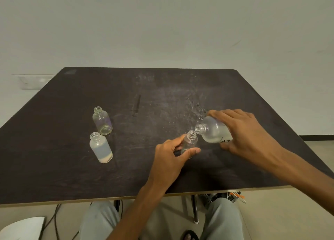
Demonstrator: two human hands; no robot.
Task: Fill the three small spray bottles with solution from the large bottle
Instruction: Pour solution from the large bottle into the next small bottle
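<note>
While two bottles wait uncapped toward worktop left edge — clear one empty, cloudy one filled — third bottle stands mid-worktop, left hand pinching its body. Right hand wrapped round large bottle, tilted, mouth at third's neck. Likely light, slick, tippy plastic; steady low on body.

large bottle tipped, mouth at held small bottle — two others: clear | cloudy-filled
</note>
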